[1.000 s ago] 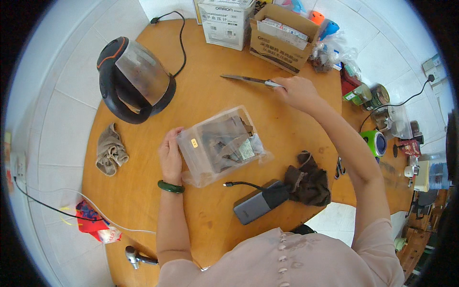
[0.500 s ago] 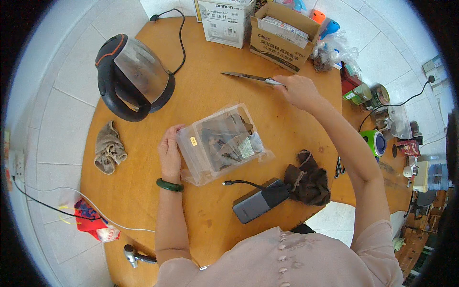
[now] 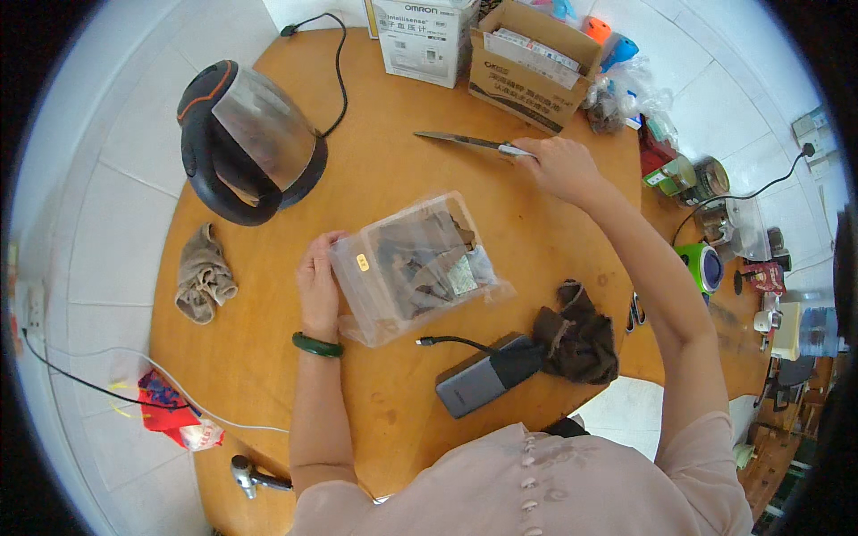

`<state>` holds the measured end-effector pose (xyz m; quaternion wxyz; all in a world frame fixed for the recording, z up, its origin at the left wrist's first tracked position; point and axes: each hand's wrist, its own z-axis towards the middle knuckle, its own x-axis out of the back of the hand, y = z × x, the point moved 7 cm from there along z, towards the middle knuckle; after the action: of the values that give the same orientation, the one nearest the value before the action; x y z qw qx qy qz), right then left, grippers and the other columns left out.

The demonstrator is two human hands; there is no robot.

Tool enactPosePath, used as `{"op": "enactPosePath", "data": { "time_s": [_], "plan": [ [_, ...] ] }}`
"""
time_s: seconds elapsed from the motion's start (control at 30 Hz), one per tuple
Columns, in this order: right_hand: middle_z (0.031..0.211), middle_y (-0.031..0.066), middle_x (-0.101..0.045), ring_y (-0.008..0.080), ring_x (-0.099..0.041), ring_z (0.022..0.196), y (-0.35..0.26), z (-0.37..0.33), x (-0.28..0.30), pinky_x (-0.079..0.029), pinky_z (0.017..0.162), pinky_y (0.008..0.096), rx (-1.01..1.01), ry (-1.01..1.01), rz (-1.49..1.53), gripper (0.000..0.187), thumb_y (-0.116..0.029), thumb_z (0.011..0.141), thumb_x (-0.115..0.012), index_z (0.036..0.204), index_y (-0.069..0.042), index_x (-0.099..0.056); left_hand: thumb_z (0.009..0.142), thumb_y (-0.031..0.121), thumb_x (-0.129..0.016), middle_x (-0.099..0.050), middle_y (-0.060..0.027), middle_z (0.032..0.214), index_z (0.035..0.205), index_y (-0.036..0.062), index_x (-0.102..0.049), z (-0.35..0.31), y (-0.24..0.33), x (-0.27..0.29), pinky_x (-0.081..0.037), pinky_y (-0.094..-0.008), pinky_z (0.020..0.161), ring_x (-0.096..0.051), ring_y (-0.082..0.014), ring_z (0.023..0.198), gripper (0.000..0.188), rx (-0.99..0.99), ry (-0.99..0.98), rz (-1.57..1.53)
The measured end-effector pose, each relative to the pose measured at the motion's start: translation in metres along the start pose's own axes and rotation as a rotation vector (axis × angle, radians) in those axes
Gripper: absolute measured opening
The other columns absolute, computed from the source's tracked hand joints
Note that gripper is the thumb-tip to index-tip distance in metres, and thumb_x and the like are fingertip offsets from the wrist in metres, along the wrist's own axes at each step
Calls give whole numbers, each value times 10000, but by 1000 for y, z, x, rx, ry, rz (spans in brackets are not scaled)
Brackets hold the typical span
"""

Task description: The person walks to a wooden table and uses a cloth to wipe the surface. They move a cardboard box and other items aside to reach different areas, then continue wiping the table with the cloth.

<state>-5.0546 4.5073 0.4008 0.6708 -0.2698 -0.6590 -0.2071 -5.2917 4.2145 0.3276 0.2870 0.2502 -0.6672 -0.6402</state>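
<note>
A clear plastic bag (image 3: 356, 308) lies on the table in front of me, around a pale rectangular tray with dark brown, flat pieces (image 3: 420, 268) and a small printed packet (image 3: 461, 276) in it. At its left edge, my left hand (image 3: 318, 279) grips the plastic, with a dark green bangle (image 3: 317, 345) on the wrist. Farther off to the right, my right hand (image 3: 563, 168) is closed around the light handle of a knife (image 3: 465, 140). The blade points left, low over the table or on it, apart from the bag.
Left stand an electric kettle (image 3: 259, 134) and a crumpled beige cloth (image 3: 206, 275). A white box (image 3: 420, 49) and an open cardboard box (image 3: 527, 76) are at the back. Near me lie a grey power bank (image 3: 478, 384) with a short cable and a dark brown cloth (image 3: 579, 338).
My right hand and the knife have shifted very slightly. My left hand stays at the plastic bag's edge.
</note>
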Motion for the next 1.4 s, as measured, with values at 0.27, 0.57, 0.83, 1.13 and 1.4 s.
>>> {"op": "enactPosePath", "data": {
  "time_s": [0.27, 0.57, 0.83, 1.13, 1.4],
  "plan": [
    [940, 155, -709, 343, -680, 889, -4, -2, 1, -540, 760, 484, 1, 23, 36, 309, -321, 944, -524, 1158, -154, -672, 1049, 305, -441, -655, -47, 1003, 1047, -23, -664, 2, -2, 1, -448, -268, 851, -572, -133, 943, 397, -15, -4, -31],
    [886, 168, -695, 359, -663, 849, -2, -1, 1, -521, 740, 482, -3, 37, 42, 284, -310, 947, -535, 1155, -173, -672, 1049, 294, -441, -652, -39, 1001, 1062, -18, -661, 1, -3, 1, -449, -268, 858, -570, -129, 959, 383, 12, -5, -23],
    [926, 158, -708, 347, -679, 875, 4, -2, -3, -538, 764, 486, -36, -4, 37, 309, -331, 935, -543, 1172, -177, -667, 1048, 300, -441, -651, -38, 1000, 1059, -20, -658, 0, -3, 2, -446, -267, 855, -564, -128, 949, 388, -10, 3, -35],
    [937, 164, -705, 343, -684, 874, -3, -20, 16, -536, 751, 498, -79, 83, -70, 307, -301, 936, -541, 1195, -175, -648, 1038, 322, -446, -645, -49, 1041, 1084, -12, -655, 3, -3, 11, -441, -292, 874, -563, -151, 964, 397, 11, 86, 90],
    [843, 137, -683, 332, -648, 774, 35, -193, 77, -497, 668, 418, -147, 290, 305, 322, -309, 951, -559, 1223, -152, -628, 1000, 137, -497, -657, -117, 1087, 1081, -9, -645, -45, 94, -3, -467, -354, 893, -604, -231, 1024, 222, -753, 352, 325]
  ]
}}
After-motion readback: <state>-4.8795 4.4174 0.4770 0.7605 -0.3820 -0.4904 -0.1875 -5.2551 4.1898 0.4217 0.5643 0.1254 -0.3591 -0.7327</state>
